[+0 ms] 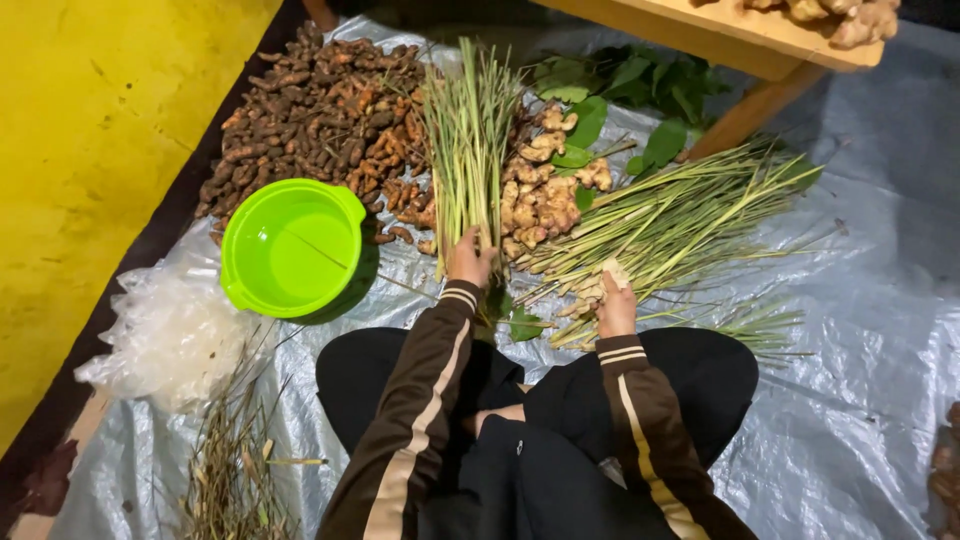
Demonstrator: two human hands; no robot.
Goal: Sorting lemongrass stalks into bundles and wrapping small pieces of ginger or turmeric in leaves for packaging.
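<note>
My left hand (469, 258) grips the pale root end of an upright bundle of lemongrass stalks (466, 140) that fans out away from me. My right hand (614, 303) is closed around the base of one stalk, at the near end of a larger lemongrass pile (680, 215) lying to the right. Between the two bunches sits a heap of ginger roots (540, 195). Both sleeves are dark brown with tan stripes, and my crossed legs are below them.
A green plastic basin (292, 247) stands at the left, beside a big pile of turmeric roots (310, 110). Crumpled clear plastic bags (170, 335) and dry trimmings (235, 450) lie near left. Green leaves (630, 85) and a wooden table leg (745, 115) are behind. A grey tarp (860, 400) covers the floor.
</note>
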